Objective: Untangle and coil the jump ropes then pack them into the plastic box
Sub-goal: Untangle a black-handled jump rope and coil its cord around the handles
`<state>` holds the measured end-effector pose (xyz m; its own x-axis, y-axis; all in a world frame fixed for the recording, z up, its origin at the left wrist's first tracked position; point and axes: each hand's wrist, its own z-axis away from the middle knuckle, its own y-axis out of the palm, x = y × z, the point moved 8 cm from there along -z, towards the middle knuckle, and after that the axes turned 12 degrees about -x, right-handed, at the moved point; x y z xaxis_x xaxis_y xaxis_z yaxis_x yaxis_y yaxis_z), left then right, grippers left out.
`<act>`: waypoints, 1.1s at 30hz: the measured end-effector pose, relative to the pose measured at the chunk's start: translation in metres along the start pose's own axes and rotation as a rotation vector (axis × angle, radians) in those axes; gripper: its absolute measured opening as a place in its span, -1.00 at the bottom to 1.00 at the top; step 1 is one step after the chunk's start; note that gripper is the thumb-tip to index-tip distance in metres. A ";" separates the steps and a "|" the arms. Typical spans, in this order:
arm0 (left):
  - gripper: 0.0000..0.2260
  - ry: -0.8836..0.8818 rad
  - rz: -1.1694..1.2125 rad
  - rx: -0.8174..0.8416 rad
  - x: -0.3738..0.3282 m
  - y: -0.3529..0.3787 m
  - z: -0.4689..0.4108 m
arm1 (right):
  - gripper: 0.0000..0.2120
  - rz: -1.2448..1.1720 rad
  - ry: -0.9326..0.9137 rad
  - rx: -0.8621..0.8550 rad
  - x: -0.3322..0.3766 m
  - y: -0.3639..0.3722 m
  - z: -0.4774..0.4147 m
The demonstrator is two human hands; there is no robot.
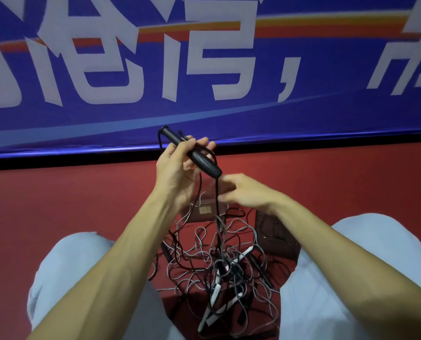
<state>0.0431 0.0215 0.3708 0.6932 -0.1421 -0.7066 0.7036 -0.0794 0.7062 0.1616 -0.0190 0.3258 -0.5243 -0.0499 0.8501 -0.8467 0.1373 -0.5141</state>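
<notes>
Left hand (175, 173): fingers wrapped round a slim black plastic jump-rope handle (194, 154), raised high, probably so its thin black cord (218, 200) hangs clear of the heap.
Right hand (246, 192): blurred, just beside the hanging cord; I cannot tell whether it pinches the cord or only reaches for it.
Tangle of black and grey jump ropes (219, 263): on the red floor (57, 200) between the knees, none coiled yet.
Clear plastic box (202, 211): behind the tangle, towards the floor's far edge, within reach for packing.

banner (302, 69): blue, white characters, orange stripe, upright behind | floor (57, 192): red | trousers (64, 266): pale, lower left and right
</notes>
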 end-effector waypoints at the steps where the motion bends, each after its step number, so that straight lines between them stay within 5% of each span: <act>1: -0.95 -0.010 0.043 -0.007 -0.001 -0.002 -0.002 | -0.76 0.023 -0.029 0.048 0.000 0.007 0.000; 5: -0.91 0.001 0.079 -0.059 -0.005 -0.007 -0.006 | -0.71 0.221 -0.078 -0.213 -0.007 -0.009 -0.010; 11: -0.95 0.063 -0.232 -0.011 0.000 -0.007 -0.007 | -0.70 -0.252 -0.228 -0.685 0.038 -0.076 0.002; 15: -0.93 0.032 -0.478 0.039 0.019 -0.008 -0.003 | -0.75 -0.303 -0.098 -0.667 0.023 -0.074 0.004; 23: -0.94 0.152 -0.993 0.311 0.048 0.003 0.007 | -0.78 -0.425 -0.217 -0.780 0.039 -0.081 0.012; 28: -0.95 0.219 -1.051 0.389 0.052 0.009 0.013 | -0.86 -0.589 -0.190 -0.739 0.042 -0.084 0.013; 33: -0.95 0.192 -0.875 0.260 0.045 0.007 0.015 | -0.98 -0.682 -0.084 -0.725 0.028 -0.088 0.009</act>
<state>0.0767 -0.0003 0.3451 -0.0369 0.2368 -0.9709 0.9467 -0.3029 -0.1099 0.2205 -0.0410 0.3934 0.0252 -0.4086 0.9124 -0.7236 0.6222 0.2986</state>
